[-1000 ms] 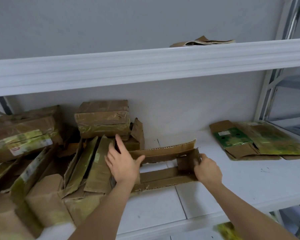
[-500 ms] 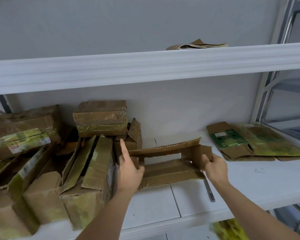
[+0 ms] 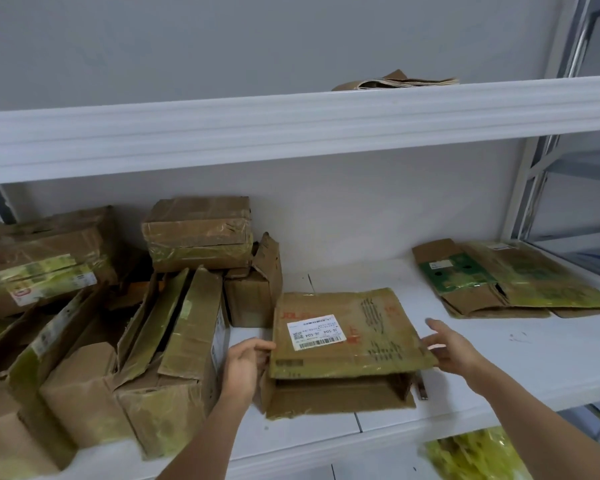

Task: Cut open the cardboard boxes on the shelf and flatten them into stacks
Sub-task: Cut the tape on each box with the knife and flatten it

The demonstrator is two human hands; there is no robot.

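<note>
A brown cardboard box (image 3: 347, 337), cut open and half collapsed, lies on the white shelf (image 3: 499, 368) with its white shipping label facing up. My left hand (image 3: 246, 362) grips its left edge, fingers curled under the top panel. At the box's right edge my right hand (image 3: 451, 348) touches the cardboard with straight, spread fingers. A thin metal blade (image 3: 421, 388) lies on the shelf just under the box's right corner, mostly hidden.
Several taped and torn boxes (image 3: 194, 233) crowd the shelf's left half. A stack of flattened cardboard (image 3: 513, 278) lies at the far right. More flattened cardboard (image 3: 395, 81) sits on the upper shelf. Green tape scraps (image 3: 475, 459) lie below.
The box was standing open with its inside facing me. It has since been tipped over and pressed down, label side up. My right hand let go of the flap and now lies open at the edge.
</note>
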